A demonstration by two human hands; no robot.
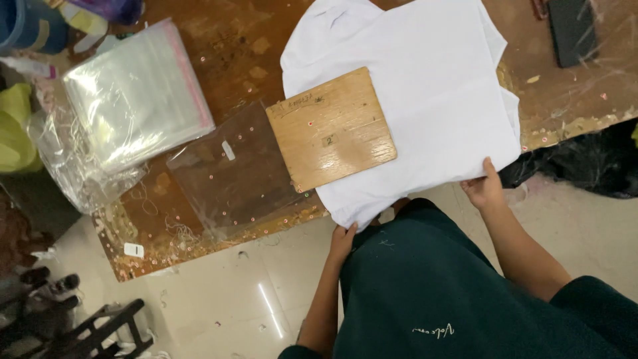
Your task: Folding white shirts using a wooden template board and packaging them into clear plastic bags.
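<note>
White cotton-like garment (432, 86), spread flat, lies across the near part of the worn brown wooden worktable (232, 40), with its near hem hanging just over the table edge toward the person. A rectangular light-wood folding board (331, 127) rests on the garment's left portion, its left end overhanging onto a single clear flat plastic bag (229, 169) that lies on the table just beside the garment.

Left hand (342, 240) is at the garment's near-left corner, fingertips touching the hem; the fingers are close together, but whether they pinch the cloth cannot be told. Right hand (485, 187) is at the near-right corner, thumb lying over the fabric and fingers beneath, closed on the edge of the cloth. Both forearms emerge from dark green sleeves.

Further left on the table sits a stack of clear plastic sleeves with a pink strip (139, 93) along one edge, with crumpled clear wrapping (80, 173) beneath and beside it. A dark flat rectangular object (571, 30) lies at the far right of the table, well apart from the garment. The table edge is littered with small sequins and thread. Pale tiled floor (232, 299) shows below.
</note>
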